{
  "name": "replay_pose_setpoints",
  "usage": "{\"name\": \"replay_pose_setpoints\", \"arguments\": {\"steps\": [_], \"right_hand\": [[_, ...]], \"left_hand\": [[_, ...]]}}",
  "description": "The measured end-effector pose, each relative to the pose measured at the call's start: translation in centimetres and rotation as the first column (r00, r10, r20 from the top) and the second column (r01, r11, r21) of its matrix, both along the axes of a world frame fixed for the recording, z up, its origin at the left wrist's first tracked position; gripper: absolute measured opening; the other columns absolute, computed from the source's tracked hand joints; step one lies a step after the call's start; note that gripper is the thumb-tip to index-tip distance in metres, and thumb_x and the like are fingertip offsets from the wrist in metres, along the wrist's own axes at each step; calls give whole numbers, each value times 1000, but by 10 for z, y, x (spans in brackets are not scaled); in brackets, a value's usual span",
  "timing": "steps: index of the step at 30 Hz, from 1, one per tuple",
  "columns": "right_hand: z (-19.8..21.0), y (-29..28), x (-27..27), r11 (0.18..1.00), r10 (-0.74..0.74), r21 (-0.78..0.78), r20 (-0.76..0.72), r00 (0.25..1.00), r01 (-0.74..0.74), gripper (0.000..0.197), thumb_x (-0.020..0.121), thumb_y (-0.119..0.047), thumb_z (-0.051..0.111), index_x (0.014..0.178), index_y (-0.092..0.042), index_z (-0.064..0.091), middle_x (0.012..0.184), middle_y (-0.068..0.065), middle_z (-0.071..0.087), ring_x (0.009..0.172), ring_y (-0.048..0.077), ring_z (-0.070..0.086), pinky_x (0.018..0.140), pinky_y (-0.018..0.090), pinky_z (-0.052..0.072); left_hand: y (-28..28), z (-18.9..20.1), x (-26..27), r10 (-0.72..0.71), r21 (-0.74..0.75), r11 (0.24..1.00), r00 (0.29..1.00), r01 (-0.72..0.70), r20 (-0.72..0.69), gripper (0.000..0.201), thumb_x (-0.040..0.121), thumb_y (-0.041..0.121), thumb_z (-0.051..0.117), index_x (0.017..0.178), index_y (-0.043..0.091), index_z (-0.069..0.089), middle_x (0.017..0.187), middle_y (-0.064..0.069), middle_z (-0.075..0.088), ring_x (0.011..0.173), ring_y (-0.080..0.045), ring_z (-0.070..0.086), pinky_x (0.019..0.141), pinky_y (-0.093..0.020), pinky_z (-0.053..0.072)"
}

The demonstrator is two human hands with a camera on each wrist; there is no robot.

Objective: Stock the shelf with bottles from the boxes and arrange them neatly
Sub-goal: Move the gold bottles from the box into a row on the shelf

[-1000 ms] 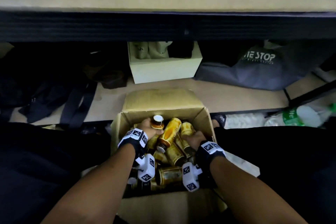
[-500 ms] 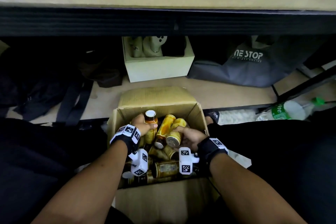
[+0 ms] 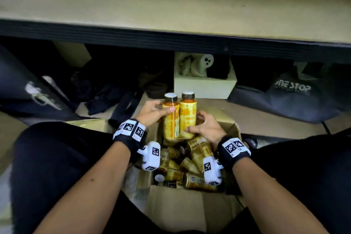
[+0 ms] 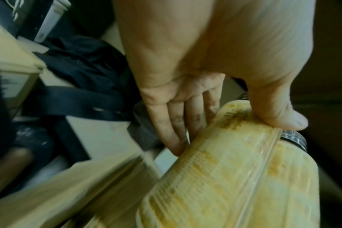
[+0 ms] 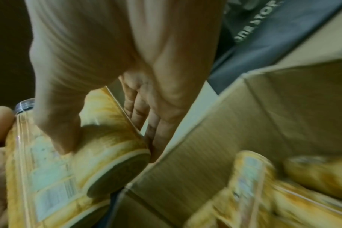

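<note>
I have two upright bottles side by side above the open cardboard box (image 3: 230,129), their sides touching. My left hand (image 3: 152,113) wraps the left bottle (image 3: 171,119) near its shoulder, thumb across the front and fingers behind. My right hand (image 3: 206,127) clasps the right bottle (image 3: 188,116) low down, thumb on the front by the base and fingers curved around the far side. Both bottles are smooth cylinders in glossy yellow-orange plastic wrap with a raised seam, narrowing to short necks under dark ribbed caps with pale tops. In the right wrist view the right bottle's flat round base faces the camera. Beneath my hands the box, of dull corrugated board, holds more bottles (image 3: 197,157) lying jumbled on their sides. Ahead, the shelf (image 3: 171,5) is a flat, matte tan board with a dark ridged front edge. Under it sit a pale square box (image 3: 205,89) and a soft grey bag (image 3: 284,99) printed with white letters.
</note>
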State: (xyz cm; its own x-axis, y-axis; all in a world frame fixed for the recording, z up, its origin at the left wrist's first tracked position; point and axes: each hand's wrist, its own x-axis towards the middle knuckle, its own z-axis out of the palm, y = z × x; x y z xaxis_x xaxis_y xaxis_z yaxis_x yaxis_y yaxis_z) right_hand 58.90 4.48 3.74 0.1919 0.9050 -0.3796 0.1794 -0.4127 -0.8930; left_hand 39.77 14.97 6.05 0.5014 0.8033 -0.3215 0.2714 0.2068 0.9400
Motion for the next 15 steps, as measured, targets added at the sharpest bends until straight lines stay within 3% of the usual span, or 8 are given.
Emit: {"name": "replay_pose_setpoints", "arguments": {"steps": [2,4,8,11,15], "right_hand": [[31,13,-9,991,24,133,20,1000,-26,54,71,-12,85,119,-12,59,111,-6,66,100,1,61,89,16,49],[67,25,-20,963,52,260,56,997,-64,44,73,-14,84,112,-14,62,104,-8,69,93,-1,64,84,13,51],[138,47,-48,889,90,442,85,992,-118,46,73,-20,85,114,-12,65,105,-3,73,98,9,68,86,25,55],[188,66,-62,796,58,597,84,995,-97,52,73,-19,85,120,-10,64,108,-1,72,100,11,69,90,32,56],[244,96,-65,683,14,727,84,996,-71,67,72,-19,84,132,-12,54,119,1,68,110,13,65,95,35,53]], "left_hand": [[0,33,-16,60,70,995,996,-64,61,42,80,11,73,118,-2,62,101,-11,72,87,-14,71,83,-32,57],[-1,68,-32,113,133,983,988,-127,109,38,83,7,70,119,-1,60,97,-11,72,83,-13,71,75,-28,57],[-2,147,-60,188,288,926,959,-246,213,31,86,6,66,117,1,61,79,0,75,75,-9,71,62,-22,55],[6,203,-67,196,403,862,935,-308,297,26,88,5,64,114,5,62,81,4,74,77,-6,71,62,-20,54],[27,260,-63,178,533,768,917,-356,357,25,86,13,69,110,17,63,99,-2,73,90,-10,70,68,-23,55]]}}
